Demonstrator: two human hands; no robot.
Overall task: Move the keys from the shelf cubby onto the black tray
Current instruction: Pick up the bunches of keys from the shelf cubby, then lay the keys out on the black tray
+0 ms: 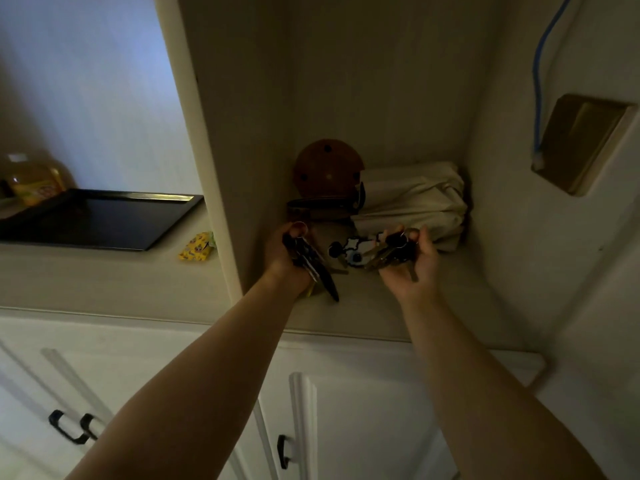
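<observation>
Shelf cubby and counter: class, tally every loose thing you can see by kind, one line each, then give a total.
Bunches of keys: 2, one in the left hand at, one in the right hand at
Trays: 1, black tray
Bottles: 1
Yellow packets: 1
Cloth bags: 1
Brown round things: 1
Total: 7

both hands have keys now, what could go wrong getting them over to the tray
The left hand holds a dark key bunch with a long black fob hanging loose below the grip; it might snag the cream cubby side wall that stands between the cubby and the flat black tray. The right hand cradles a splayed key bunch with a black-and-white charm in half-open fingers, so a key could slip out.
</observation>
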